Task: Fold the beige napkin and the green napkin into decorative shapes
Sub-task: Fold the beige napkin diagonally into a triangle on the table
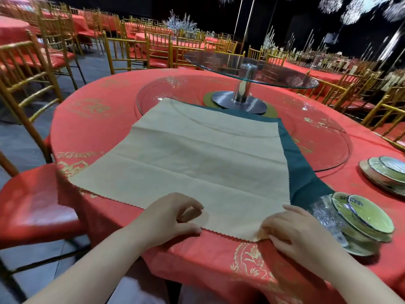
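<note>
- While the beige napkin (197, 159) lies spread flat on the desk (92, 128), it reaches straight away from the person. Its scalloped near hem is close to the desk's front edge and its far hem is up on the glass turntable (328, 137).
- Left hand (171, 218) pinches that near hem a little left of its middle, thumb along the edge and forefinger curled on top.
- Right hand (293, 231) grips the near right corner, where the cloth puckers slightly under curled fingers.
- Both hands hold the same hem, so neither is nearer; the whole sheet lies forward of them. Any first fold, as I judge it, must carry this hem away from the body toward the far hem.
- Green napkin (302, 172) lies under the beige one, showing only as a band along the far and right sides, with no hand on it.
- Wrapped dishes (363, 218) stand just beside the right hand, close enough for a wide sweep to nudge them.
- By my reading, 0 of the 2 napkins is shaped yet.
</note>
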A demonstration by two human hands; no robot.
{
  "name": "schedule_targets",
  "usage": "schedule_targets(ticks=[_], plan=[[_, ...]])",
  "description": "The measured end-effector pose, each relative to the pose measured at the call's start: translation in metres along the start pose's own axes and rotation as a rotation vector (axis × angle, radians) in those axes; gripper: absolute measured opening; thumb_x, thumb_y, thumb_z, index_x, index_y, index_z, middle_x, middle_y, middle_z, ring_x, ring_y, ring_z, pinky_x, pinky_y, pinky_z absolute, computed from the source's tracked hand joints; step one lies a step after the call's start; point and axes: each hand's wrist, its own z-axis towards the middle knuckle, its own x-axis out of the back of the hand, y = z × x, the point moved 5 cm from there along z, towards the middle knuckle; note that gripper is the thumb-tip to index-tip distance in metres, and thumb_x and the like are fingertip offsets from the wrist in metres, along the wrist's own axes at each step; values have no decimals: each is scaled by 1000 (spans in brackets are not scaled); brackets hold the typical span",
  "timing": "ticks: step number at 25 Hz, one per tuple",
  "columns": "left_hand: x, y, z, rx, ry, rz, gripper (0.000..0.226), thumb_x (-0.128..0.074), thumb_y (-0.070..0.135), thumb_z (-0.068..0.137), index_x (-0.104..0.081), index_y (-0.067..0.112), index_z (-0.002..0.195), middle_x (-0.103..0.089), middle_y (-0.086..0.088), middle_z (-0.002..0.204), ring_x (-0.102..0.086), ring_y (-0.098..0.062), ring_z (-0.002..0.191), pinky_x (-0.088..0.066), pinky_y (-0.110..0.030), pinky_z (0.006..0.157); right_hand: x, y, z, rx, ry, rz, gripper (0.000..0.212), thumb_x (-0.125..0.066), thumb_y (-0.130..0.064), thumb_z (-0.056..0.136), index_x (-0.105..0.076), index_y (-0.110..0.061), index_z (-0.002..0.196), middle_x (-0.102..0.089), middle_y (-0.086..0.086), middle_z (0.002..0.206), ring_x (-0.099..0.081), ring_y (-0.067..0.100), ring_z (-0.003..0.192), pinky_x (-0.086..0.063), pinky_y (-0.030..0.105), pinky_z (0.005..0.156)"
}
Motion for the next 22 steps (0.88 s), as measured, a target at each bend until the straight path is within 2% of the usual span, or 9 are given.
schedule_targets(ticks=[3, 7, 9, 12, 14, 16, 18, 20, 22], plan=[[1, 2, 2, -13, 17, -9, 54, -52, 68, 60, -66, 33, 99, -64, 20, 98, -51, 3, 97, -42, -19, 85, -2, 8, 5, -47, -54, 4, 14, -52, -41, 72, -59, -37, 84, -62, -23, 74, -53, -5, 74, -36, 24, 92], [-1, 12, 0, -88, 41, -19, 41, -50, 60, 71, -72, 28, 83, -67, 19, 92, -52, 3, 95, -43, -20, 80, 3, 4, 0, -147, -41, 162, 23, -56, -55, 75, -64, -37, 85, -61, -26, 76, -54, -2, 74, -38, 12, 78], [1, 14, 2, -113, 66, -4, 40, -49, 58, 74, -73, 27, 81, -68, 18, 89, -54, 2, 92, -44, -21, 77, 6, -1, -4, -161, -21, 225, 26, -61, -58, 74, -63, -37, 88, -61, -27, 79, -56, -3, 78, -38, 12, 78], [6, 17, 5, -92, 66, 32, 46, -42, 61, 75, -71, 26, 84, -68, 15, 87, -56, -1, 87, -45, -25, 78, 6, -8, -12, -152, -58, 228, 40, -56, -71, 71, -58, -38, 94, -60, -26, 87, -53, -5, 84, -37, 12, 81], [10, 19, 7, -77, 66, 49, 48, -38, 62, 76, -69, 27, 87, -67, 16, 87, -57, -2, 86, -47, -27, 79, 6, -12, -17, -143, -30, 158, 34, -62, -59, 71, -61, -35, 94, -60, -25, 91, -54, -4, 85, -38, 16, 83], [14, 22, 7, -76, 69, 44, 48, -36, 62, 75, -68, 28, 88, -64, 20, 84, -56, -1, 85, -46, -25, 79, 10, -10, -21, -160, 68, 87, 21, -66, -32, 69, -65, -28, 90, -63, -19, 90, -58, 6, 85, -41, 21, 81], [17, 24, 4, -71, 84, -4, 43, -41, 59, 76, -68, 27, 87, -61, 25, 80, -56, 0, 85, -44, -21, 78, 21, -1, -21, -232, 153, 65, 24, -67, -13, 63, -67, -24, 85, -66, -14, 89, -60, 10, 85, -42, 23, 80], [21, 24, 1, -53, 118, -115, 26, -54, 48, 79, -69, 26, 82, -65, 22, 76, -58, 2, 83, -43, -16, 75, 37, 9, -15, -300, 184, 58, 27, -75, -3, 65, -68, -24, 79, -66, -16, 85, -61, 8, 80, -45, 24, 74], [26, 26, -3, -31, 153, -219, 14, -59, 38, 80, -68, 28, 76, -67, 15, 80, -61, -2, 78, -43, -13, 70, 55, 14, -3, -370, 175, 176, 32, -76, -1, 67, -68, -31, 74, -65, -20, 77, -58, 3, 77, -45, 21, 69]])
